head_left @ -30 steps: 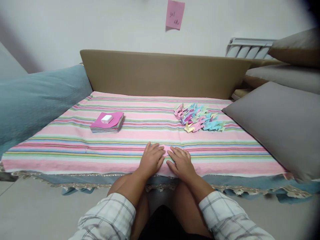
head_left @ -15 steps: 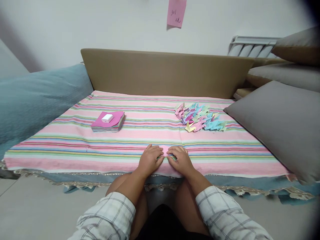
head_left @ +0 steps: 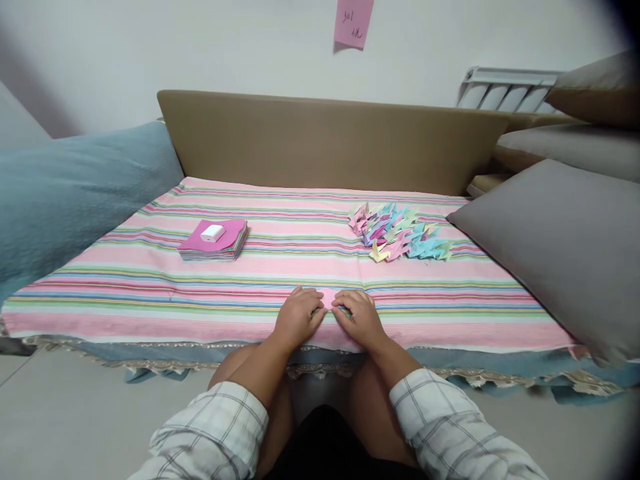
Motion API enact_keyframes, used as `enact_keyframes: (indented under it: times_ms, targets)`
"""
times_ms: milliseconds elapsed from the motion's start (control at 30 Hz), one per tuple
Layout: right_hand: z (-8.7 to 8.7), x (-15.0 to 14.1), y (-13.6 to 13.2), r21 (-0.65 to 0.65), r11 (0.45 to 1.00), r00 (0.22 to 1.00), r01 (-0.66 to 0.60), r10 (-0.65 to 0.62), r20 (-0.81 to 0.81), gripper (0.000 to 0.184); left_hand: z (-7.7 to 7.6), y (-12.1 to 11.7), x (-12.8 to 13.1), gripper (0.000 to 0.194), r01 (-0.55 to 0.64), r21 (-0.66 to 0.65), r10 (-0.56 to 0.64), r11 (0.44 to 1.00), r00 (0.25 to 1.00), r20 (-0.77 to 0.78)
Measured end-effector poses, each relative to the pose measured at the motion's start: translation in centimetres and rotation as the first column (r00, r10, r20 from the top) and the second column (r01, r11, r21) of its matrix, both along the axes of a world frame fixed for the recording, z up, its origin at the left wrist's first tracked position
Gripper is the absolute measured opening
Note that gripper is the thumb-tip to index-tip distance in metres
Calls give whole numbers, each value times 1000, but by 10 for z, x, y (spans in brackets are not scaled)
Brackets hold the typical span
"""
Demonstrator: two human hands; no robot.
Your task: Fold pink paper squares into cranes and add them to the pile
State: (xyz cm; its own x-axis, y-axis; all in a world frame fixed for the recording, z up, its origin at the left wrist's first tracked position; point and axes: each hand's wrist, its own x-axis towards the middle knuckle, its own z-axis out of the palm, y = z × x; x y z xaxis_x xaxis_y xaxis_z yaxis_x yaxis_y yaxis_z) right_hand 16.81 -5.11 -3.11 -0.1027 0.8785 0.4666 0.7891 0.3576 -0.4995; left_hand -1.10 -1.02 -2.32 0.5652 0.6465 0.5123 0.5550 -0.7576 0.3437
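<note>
A small piece of pink folding paper (head_left: 328, 298) lies on the striped cloth near the front edge, mostly covered by my fingers. My left hand (head_left: 299, 317) grips its left side, thumb and fingers brought together at the paper. On the opposite side my right hand (head_left: 359, 319) pinches the paper in the same way, fingers bent. A narrow strip of pink shows between the two hands. Beyond my right hand sits a cluster of folded paper cranes (head_left: 400, 233) in pink, blue, green, yellow and purple.
To the left stands a stack of coloured paper (head_left: 215, 252) with a white box-shaped object (head_left: 213, 233) on top. Grey cushions (head_left: 555, 247) are piled at the right. A brown backrest (head_left: 325, 143) runs behind the striped cloth (head_left: 280, 263); a blue armrest (head_left: 100, 177) borders the left.
My fingers, earlier spread flatter over the pink paper, have drawn in and bent, with the thumbs now close to the fingertips at its edges. The view has shifted slightly.
</note>
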Motion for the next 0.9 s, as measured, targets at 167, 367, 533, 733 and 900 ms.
enact_keyframes:
  times_ms: [167, 367, 533, 733, 900]
  targets:
    - [1, -1, 0, -10, 1000, 1000, 16, -16, -1, 10, 0, 2, 0, 13, -6, 24, 6, 1000, 1000, 19]
    - [4, -3, 1, -41, 999, 999, 36, -36, 3, 12, 0, 2, 1, 18, -65, 2, 65, 998, 996, 61]
    - [6, -6, 3, -81, 993, 996, 88, -90, -21, 11, 1, 0, 3, 17, -105, -34, 107, 994, 991, 81]
    - [8, -9, 5, -102, 987, 990, 124, -130, -51, 14, 2, 1, 7, 17, -140, -44, 143, 989, 986, 80]
    - [9, -11, 6, -115, 983, 985, 146, -155, -74, 15, 3, 1, 9, 18, -171, -51, 174, 984, 983, 62]
